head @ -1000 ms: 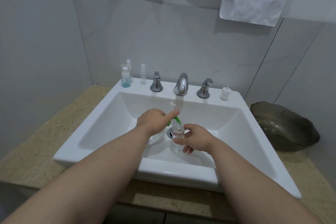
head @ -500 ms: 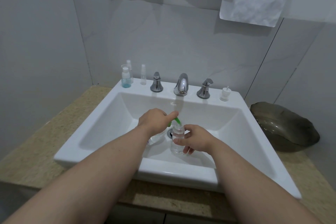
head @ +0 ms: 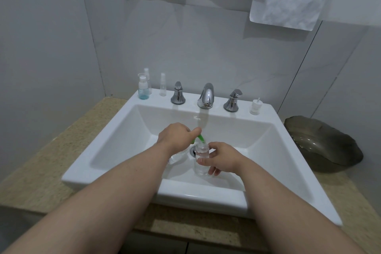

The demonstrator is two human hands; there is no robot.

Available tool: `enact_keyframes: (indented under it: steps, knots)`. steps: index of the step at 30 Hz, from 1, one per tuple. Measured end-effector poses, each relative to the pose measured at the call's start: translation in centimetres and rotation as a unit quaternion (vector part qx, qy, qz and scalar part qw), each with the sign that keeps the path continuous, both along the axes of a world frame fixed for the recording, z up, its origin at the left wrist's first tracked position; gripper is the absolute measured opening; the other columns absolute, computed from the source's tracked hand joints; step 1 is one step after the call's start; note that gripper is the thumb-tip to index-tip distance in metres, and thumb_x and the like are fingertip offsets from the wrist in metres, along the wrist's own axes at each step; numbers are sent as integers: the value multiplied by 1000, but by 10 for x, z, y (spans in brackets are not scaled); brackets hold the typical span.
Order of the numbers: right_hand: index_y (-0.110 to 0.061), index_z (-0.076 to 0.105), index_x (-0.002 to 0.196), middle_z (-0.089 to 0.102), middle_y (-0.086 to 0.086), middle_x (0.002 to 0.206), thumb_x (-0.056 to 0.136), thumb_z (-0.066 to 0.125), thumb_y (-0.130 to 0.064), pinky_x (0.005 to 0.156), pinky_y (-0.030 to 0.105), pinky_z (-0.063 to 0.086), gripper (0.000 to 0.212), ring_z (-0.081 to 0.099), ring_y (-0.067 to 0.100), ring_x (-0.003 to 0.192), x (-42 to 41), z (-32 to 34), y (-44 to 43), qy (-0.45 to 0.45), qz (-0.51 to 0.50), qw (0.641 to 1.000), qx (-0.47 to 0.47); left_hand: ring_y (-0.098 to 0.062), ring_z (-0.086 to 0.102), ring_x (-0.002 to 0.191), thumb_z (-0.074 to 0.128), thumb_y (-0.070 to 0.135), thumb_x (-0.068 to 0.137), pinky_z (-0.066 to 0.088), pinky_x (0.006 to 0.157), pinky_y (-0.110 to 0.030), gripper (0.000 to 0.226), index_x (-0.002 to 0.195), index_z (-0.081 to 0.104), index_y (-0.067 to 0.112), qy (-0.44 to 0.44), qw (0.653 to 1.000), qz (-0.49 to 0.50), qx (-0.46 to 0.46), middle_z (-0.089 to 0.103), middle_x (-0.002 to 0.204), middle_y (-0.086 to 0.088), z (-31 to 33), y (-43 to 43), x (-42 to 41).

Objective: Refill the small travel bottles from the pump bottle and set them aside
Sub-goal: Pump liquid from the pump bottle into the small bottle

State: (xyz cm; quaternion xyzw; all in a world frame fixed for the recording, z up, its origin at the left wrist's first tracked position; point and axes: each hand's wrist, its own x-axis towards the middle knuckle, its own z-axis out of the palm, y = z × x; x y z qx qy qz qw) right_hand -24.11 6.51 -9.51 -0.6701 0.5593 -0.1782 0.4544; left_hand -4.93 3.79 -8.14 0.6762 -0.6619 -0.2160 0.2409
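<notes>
Clear plastic travel bottle [head: 201, 160]: small, upright, open neck. It is held over the basin of the sink [head: 127, 130], in front of and below the faucet spout [head: 206, 96]. Contents are transparent and the fill level cannot be read.

The right hand [head: 221, 160] grips it, thumb across the near face and fingers curled round the far side. The lower fingers cover part of the base.

The green nozzle [head: 201, 138] of the pump bottle [head: 177, 156] dips to the travel bottle's neck; contact with the rim cannot be told. The left hand [head: 175, 137] is closed fist-like over the pump head, index finger lying out along the nozzle. The pump bottle body is mostly hidden under that hand and wrist. Only a tilted clear sliver with a scrap of label shows.

On the ledge left of the faucet spout:
- a bottle with blue liquid [head: 142, 89]
- two thin spray bottles [head: 162, 85], one half hidden behind the blue one

Right of the spout is a white pump cap [head: 255, 106]. Further right, on the counter [head: 41, 161], sits a dark dish [head: 321, 146].
</notes>
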Motion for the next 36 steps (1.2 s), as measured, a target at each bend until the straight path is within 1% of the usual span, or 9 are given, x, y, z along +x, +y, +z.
enact_keyframes:
  steps: [6,10,13,15,16,18,21,28,36]
  knots:
    - [-17,64,113,75,8,93,89,82,-27,60,31,58,32,73,22,67,0,1,2,7,1,1000,4,-21,48,61,48,58,90,39,58,-30,52,57,50,18,-9,1000,-9,-3,48,57,1,1,1,0]
    - [-18,64,113,77,12,98,89,81,-27,60,29,58,31,73,22,67,0,2,2,8,3,1000,5,-21,41,58,49,55,91,36,57,-31,52,55,39,19,-8,1000,-12,-7,40,55,1,4,3,-1]
    - [-17,64,115,77,11,97,89,81,-27,60,29,58,33,73,22,67,0,2,3,8,4,1000,6,-20,44,58,49,59,91,38,58,-30,55,57,46,16,-8,1000,-7,-9,44,55,2,3,3,0]
    - [-18,64,116,77,12,98,89,81,-26,59,28,57,33,73,21,66,1,3,2,6,4,1000,5,-16,56,63,47,66,91,43,62,-30,62,63,62,13,-6,1000,-9,-8,59,60,9,2,3,2]
    - [-18,64,116,77,13,98,89,81,-25,59,28,57,33,72,21,66,0,2,2,4,2,1000,5,-14,61,70,45,71,91,46,67,-30,65,67,68,16,-5,1000,-12,-5,67,68,10,0,3,3]
    - [-19,65,116,77,12,99,89,82,-25,58,28,57,33,72,21,66,0,2,1,-5,-4,1000,4,-13,66,79,39,83,88,51,75,-33,70,70,72,23,2,1000,-18,-4,74,79,11,-2,2,6]
    - [-18,65,118,78,10,100,88,82,-26,57,27,56,35,73,22,66,0,1,1,-9,-7,1000,1,-13,67,82,32,92,82,54,80,-37,79,72,73,25,11,1000,-22,-8,75,82,12,-3,3,8]
    - [-19,66,119,77,7,100,88,82,-28,58,28,57,36,73,20,64,-1,0,0,-8,-7,1000,-4,-14,67,83,38,87,85,53,83,-37,72,73,74,26,5,1000,-15,1,75,83,13,1,3,6]
    - [-17,64,120,77,5,98,89,81,-27,58,27,56,37,72,19,63,-1,1,1,-5,-7,1000,-3,-14,66,81,44,75,90,48,74,-32,63,72,74,23,3,1000,-7,1,74,80,11,2,2,2]
